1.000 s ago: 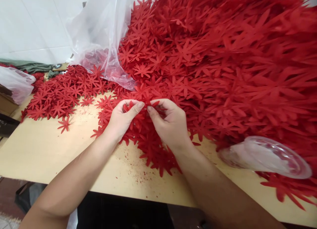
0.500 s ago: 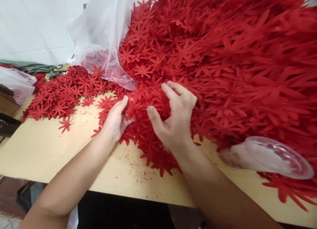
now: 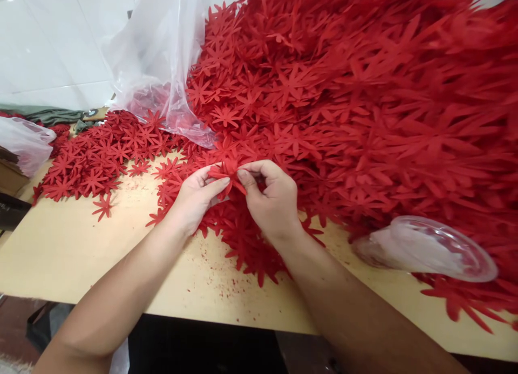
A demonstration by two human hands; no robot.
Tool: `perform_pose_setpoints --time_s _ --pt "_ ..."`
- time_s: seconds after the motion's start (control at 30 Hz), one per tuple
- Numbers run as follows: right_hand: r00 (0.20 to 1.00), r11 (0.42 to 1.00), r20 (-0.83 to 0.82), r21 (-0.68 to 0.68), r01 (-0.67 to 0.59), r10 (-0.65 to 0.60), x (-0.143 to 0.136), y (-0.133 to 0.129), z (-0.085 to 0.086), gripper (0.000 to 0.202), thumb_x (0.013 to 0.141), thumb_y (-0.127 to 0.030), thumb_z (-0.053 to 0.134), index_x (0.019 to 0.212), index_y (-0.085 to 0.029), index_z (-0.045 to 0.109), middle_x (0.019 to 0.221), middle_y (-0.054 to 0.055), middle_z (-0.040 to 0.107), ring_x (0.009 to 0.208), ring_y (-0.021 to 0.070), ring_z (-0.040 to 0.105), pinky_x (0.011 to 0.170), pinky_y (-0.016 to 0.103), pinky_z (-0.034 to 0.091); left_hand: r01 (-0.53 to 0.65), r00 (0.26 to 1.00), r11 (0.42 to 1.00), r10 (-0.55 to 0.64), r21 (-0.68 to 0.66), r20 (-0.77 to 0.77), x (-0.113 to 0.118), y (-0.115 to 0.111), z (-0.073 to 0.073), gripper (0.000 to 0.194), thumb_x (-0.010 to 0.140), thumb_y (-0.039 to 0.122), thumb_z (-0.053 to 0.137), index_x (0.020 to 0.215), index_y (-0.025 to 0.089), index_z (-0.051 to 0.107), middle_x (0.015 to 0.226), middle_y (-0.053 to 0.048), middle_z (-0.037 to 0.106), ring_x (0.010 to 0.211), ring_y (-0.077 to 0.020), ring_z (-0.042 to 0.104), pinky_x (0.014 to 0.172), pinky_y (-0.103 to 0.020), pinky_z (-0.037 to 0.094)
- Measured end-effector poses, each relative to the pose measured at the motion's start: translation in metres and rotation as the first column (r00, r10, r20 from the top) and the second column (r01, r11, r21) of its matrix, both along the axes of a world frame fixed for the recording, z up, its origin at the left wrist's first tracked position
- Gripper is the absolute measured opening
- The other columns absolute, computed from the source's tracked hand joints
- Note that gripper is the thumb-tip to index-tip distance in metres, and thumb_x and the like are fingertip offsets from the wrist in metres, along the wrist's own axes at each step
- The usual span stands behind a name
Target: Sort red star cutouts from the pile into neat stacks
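Observation:
Both hands meet over the front of a large heap of red fabric flower cutouts. Between them is a red flower cutout with long narrow petals. My left hand pinches its left side between thumb and fingers. On the right side, my right hand pinches a petal between thumb and forefinger, the other fingers curled. Whether one cutout or a few layers are held I cannot tell. More cutouts lie right under and around both hands.
A clear plastic bag stands behind, against white wall tiles. A smaller pile of red cutouts lies left on the wooden table. At the right, a clear plastic container rests tipped against the heap. Red crumbs dot the front of the table.
My right hand has moved left and down from above the heap and closed on the flower cutout's right side. My left thumb has come down onto it. The view has shifted slightly.

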State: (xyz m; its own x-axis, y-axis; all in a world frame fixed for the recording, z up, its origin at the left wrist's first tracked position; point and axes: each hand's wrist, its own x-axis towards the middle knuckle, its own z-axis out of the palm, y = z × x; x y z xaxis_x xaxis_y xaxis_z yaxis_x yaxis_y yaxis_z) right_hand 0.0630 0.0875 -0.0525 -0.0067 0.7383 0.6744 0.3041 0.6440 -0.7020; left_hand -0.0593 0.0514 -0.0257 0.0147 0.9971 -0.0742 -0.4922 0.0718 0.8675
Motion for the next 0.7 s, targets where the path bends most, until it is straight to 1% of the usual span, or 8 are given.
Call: perform_pose_setpoints --time_s 0.1,0.17,0.23,0.33,0.47,0.6,0.7 --pt "1.0 1.0 -0.014 -0.012 0.02 -0.02 -0.001 -0.002 0.001 0.016 0.086 -0.033 0.052 0.074 -0.023 0.053 0.068 0.0 0.06 0.062 0.0146 0.056 0.061 0.029 0.048 -0.035 0.999 0.999 0.035 -0.007 -0.033 0.001 0.001 -0.001 0.017 0.064 0.018 0.073 0.078 0.016 0.063 0.071 0.004 0.064 0.059 -0.004 0.054 0.061 -0.019 0.042" --pt "1.0 1.0 -0.007 -0.011 0.023 -0.023 -0.002 -0.002 0.001 0.018 0.087 -0.035 0.051 0.074 -0.023 0.053 0.067 0.0 0.059 0.062 0.014 0.056 0.06 0.029 0.048 -0.068 0.997 0.998 0.067 -0.017 -0.037 0.001 0.001 -0.001 0.018 0.065 0.02 0.073 0.079 0.016 0.062 0.071 0.003 0.065 0.06 -0.0049 0.055 0.061 -0.019 0.043" --pt "1.0 1.0 -0.009 -0.004 0.014 -0.014 -0.002 -0.002 0.002 0.016 0.087 -0.034 0.051 0.076 -0.022 0.053 0.069 0.0 0.06 0.063 0.0138 0.056 0.06 0.029 0.048 -0.095 0.995 0.995 0.094 -0.031 -0.037 0.0 0.001 0.0 0.018 0.066 0.022 0.073 0.079 0.017 0.061 0.071 0.003 0.065 0.062 -0.0065 0.057 0.064 -0.021 0.045" --pt "0.999 1.0 -0.047 -0.007 -0.015 0.015 -0.002 -0.002 0.003 0.009 0.085 -0.029 0.053 0.079 -0.022 0.056 0.072 0.0 0.061 0.064 0.0136 0.057 0.06 0.028 0.047 -0.122 0.992 0.991 0.12 -0.045 -0.04 0.0 0.001 0.002 0.018 0.066 0.023 0.072 0.078 0.018 0.059 0.07 0.004 0.065 0.063 -0.0078 0.059 0.067 -0.023 0.047" --pt "0.988 0.996 -0.148 -0.067 -0.062 0.051 -0.002 -0.002 0.005 0.006 0.083 -0.024 0.053 0.078 -0.022 0.057 0.067 -0.001 0.058 0.059 0.012 0.053 0.056 0.027 0.045 -0.12 0.992 0.993 0.119 -0.018 -0.042 0.001 -0.001 0.002 0.019 0.066 0.025 0.073 0.076 0.018 0.058 0.068 0.004 0.063 0.059 -0.0068 0.056 0.066 -0.023 0.045" --pt "0.973 0.99 -0.225 -0.125 -0.072 0.042 -0.001 0.001 0.003 0.01 0.083 -0.028 0.055 0.076 -0.022 0.055 0.065 -0.001 0.056 0.058 0.0121 0.053 0.056 0.027 0.046 -0.143 0.986 0.989 0.141 -0.026 -0.088 0.001 -0.001 0.001 0.024 0.065 0.028 0.074 0.071 0.018 0.054 0.063 0.006 0.059 0.056 -0.0063 0.053 0.064 -0.023 0.044" --pt "0.961 0.981 -0.27 -0.164 -0.106 0.058 0.005 0.011 -0.005 0.013 0.087 -0.034 0.052 0.079 -0.024 0.051 0.065 -0.002 0.056 0.057 0.0138 0.056 0.055 0.03 0.047 -0.168 0.983 0.984 0.164 -0.051 -0.082 -0.001 0.0 0.001 0.025 0.065 0.028 0.075 0.074 0.019 0.054 0.064 0.006 0.058 0.058 -0.0073 0.054 0.064 -0.024 0.044"
